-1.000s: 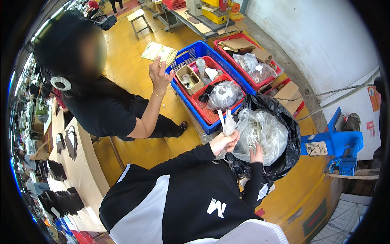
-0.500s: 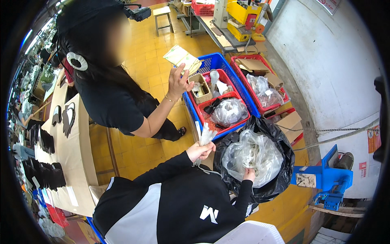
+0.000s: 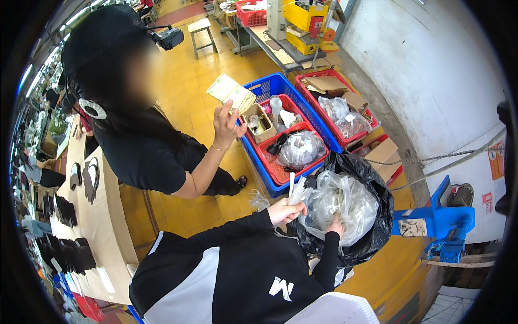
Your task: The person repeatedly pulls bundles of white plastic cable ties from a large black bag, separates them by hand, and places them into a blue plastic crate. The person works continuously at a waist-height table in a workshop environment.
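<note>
My left hand (image 3: 286, 211) is closed round a bundle of whitish, translucent strips (image 3: 297, 193), whose ends stick up above the fist. To the right, my right hand (image 3: 335, 224) reaches into a clear plastic bag (image 3: 360, 208) with its fingers pinched together; whatever lies between the fingertips is hidden. That clear bag sits inside a black plastic bag (image 3: 382, 224), which surrounds it, and it has pale crumpled contents. Next to my left hand is a loose piece of clear plastic (image 3: 259, 201).
A co-worker (image 3: 156, 146) stands at left, holding up pale yellow-green printed sheets (image 3: 232, 92). Beyond my hands is a blue crate (image 3: 324, 127) with red baskets, beside another red crate (image 3: 302, 85). A blue machine (image 3: 434, 220) stands right; a table (image 3: 110, 237) with dark pieces is left.
My left hand has moved right and slightly down with the strips, closer to the clear bag. My right hand stays in the bag. The view has shifted a little.
</note>
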{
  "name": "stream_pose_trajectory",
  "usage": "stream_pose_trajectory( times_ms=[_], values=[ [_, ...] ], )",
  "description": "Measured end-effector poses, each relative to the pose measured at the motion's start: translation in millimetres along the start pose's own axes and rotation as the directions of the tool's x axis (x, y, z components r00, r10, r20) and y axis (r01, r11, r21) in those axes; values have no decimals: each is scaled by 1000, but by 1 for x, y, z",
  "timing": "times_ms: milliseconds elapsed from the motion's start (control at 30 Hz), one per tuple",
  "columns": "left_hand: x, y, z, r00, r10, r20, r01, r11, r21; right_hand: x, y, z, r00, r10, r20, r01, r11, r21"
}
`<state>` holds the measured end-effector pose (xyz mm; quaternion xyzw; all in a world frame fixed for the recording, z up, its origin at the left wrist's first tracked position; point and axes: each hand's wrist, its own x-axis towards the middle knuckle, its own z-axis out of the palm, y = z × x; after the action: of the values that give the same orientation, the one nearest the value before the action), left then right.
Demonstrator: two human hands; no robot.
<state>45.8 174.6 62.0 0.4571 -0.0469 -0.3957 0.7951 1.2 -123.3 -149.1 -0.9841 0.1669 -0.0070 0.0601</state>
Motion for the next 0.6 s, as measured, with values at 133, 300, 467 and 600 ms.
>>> stream_pose_trajectory(
  times_ms=[133, 300, 467, 600],
  values=[
    [-3, -8, 4, 1000, -10, -5, 10, 1000, -9, -2, 32, 10, 928, 133, 348, -168, 983, 74],
    [-15, -19, -14, 994, 7, -110, -15, 997, -71, -22, 25, 4, 1000, 7, 25, -13, 969, 245],
    [-19, -24, -13, 997, 6, -77, -11, 998, -58, -9, -8, -74, 980, 200, 15, -136, 608, 782],
    [-2, -35, -6, 1000, 14, 11, -15, 999, 41, -15, -67, -170, 992, 125, 20, -59, 318, 946]
  ],
)
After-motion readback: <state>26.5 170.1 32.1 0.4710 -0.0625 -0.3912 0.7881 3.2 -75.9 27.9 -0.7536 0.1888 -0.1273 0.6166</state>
